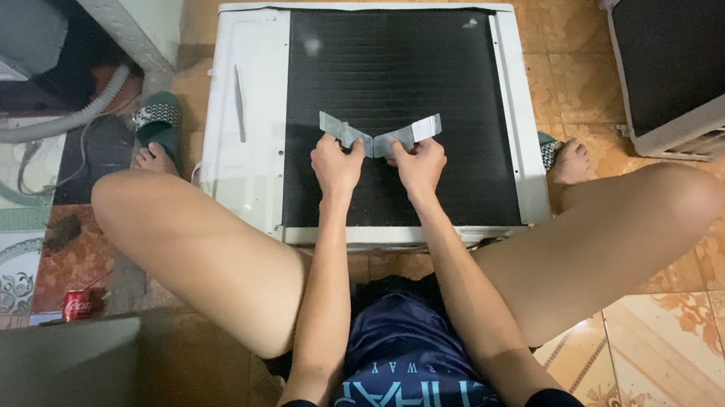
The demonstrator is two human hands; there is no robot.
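Reaching forward, both arms straight between the knees; left hand [336, 163] and right hand [419, 163] side by side. Fingers of each pinch one bent metal strip [381, 138], held over the white unit's black coil panel [388, 102].

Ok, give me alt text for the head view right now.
Both hands, left hand and right hand, hold a bent grey metal strip over the black finned coil of a white air-conditioner unit lying on a tiled floor between the person's knees.

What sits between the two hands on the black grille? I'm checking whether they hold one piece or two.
Head view: one bent grey metal strip spans the gap from left hand to right hand, its fold midway above the black grille.
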